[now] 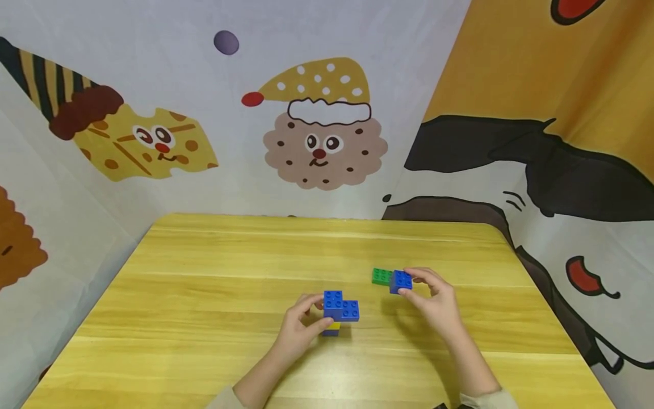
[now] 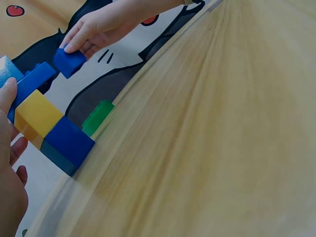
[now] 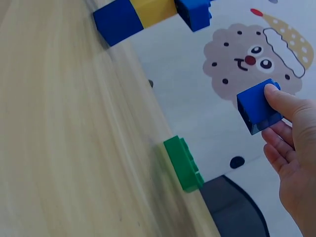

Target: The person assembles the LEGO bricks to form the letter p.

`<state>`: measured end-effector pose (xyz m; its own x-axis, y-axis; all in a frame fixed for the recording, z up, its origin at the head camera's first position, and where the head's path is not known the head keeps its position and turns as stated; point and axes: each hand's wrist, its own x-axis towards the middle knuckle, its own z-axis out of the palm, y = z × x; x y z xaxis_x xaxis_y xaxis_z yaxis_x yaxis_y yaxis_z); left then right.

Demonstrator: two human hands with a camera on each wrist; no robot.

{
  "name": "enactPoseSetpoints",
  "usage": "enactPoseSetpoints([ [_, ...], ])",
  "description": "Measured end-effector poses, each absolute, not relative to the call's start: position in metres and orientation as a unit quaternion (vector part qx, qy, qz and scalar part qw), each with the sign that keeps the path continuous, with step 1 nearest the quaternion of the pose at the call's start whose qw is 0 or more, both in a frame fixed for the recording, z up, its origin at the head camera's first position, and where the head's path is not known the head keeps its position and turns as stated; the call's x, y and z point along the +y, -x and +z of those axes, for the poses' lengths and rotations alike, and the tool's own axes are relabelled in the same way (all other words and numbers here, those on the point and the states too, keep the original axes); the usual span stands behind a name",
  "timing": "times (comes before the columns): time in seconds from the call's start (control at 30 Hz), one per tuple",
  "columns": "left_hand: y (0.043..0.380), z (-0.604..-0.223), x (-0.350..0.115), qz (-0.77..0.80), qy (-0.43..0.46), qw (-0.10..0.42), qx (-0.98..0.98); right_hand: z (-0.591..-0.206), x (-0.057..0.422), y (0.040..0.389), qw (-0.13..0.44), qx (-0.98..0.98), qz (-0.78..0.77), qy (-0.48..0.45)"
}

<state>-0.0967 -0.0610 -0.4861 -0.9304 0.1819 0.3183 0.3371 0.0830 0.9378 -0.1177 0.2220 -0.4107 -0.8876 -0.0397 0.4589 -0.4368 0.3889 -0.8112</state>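
A small tower of building bricks stands upright on the wooden table (image 1: 204, 284). It has a blue brick (image 2: 69, 143) at the bottom, a yellow brick (image 2: 39, 113) above it, a longer blue brick (image 1: 350, 309) jutting to the right, and another blue brick (image 1: 333, 301) on top. My left hand (image 1: 296, 326) grips the tower's upper part from the left, thumb in front. Between thumb and fingers, my right hand (image 1: 439, 301) pinches a separate square blue brick (image 3: 257, 106), held above the table and apart from the tower.
A green brick (image 3: 182, 163) lies on the table beyond the tower, studs up, partly covered by the raised blue brick in the head view. Behind the table's far edge hangs a cloth (image 1: 235, 170) printed with cartoon figures.
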Motion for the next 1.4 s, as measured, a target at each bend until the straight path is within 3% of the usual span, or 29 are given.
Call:
enactPoseSetpoints([
  [0.73, 0.097, -0.485, -0.062, -0.662, 0.169, 0.047, -0.729, -0.397, 0.198, 0.103, 0.215, -0.766, 0.556, -0.241],
  [1.1, 0.097, -0.487, -0.061, -0.654, 0.186, 0.066, -0.73, -0.424, 0.198, 0.109, 0.199, -0.758, 0.564, -0.261],
  [1.4, 0.096, -0.485, -0.061, -0.651, 0.185, 0.067, -0.733, -0.402, 0.179, 0.094, 0.196, -0.759, 0.564, -0.26],
])
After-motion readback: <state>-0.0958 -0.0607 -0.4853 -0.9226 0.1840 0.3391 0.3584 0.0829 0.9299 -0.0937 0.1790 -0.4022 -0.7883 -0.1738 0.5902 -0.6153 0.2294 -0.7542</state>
